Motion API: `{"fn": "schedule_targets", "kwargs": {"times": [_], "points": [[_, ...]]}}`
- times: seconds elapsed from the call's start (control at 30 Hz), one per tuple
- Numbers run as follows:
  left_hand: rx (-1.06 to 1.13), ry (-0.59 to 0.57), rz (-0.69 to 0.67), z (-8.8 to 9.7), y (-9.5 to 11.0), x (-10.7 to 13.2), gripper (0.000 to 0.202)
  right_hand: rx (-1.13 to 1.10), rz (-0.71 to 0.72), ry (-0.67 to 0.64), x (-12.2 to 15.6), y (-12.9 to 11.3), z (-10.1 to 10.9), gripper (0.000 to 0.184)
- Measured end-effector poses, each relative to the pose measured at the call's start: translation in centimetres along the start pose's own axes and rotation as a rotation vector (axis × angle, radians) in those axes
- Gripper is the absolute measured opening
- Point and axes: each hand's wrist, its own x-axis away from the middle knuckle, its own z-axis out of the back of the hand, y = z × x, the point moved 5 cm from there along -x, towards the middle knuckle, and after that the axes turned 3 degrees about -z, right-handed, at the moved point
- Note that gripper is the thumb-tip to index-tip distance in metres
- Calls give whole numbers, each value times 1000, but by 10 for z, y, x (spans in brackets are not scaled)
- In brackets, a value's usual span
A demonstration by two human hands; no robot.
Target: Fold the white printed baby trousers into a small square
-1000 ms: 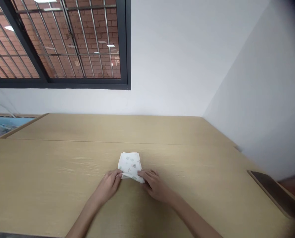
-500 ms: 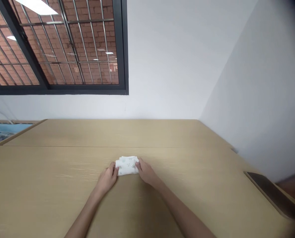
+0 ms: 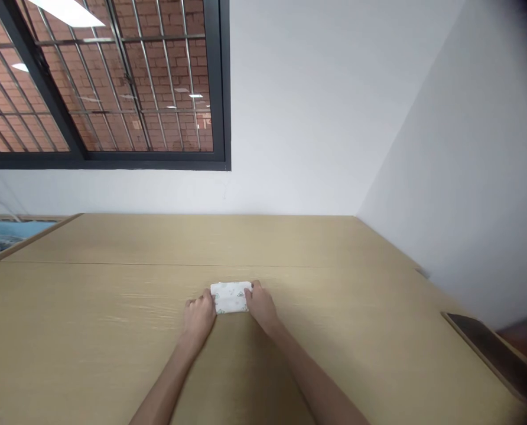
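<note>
- White cloth [image 3: 231, 298], folded, w/ small print, on pale wood-look desk [image 3: 356, 319], mid-view.
- L hand [image 3: 199, 316]: grip clamped on cloth's L edge.
- R hand [image 3: 262, 307]: grip clamped on R edge.
- Dark-framed, barred window [image 3: 104, 82], upper L.

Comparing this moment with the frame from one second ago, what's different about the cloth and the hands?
The patterned cloth has gone from taller, near edge raised, to a short, wide folded strip. The left hand and right hand have shifted from its near corners to its left and right edges. Unchanged: both hands are at the cloth, on the wooden table.
</note>
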Motion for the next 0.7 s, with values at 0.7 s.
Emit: {"fn": "schedule_targets", "kwargs": {"times": [0.7], "points": [[120,279,-528,-36,32,16,80,44,621,70,45,-44,-8,56]]}}
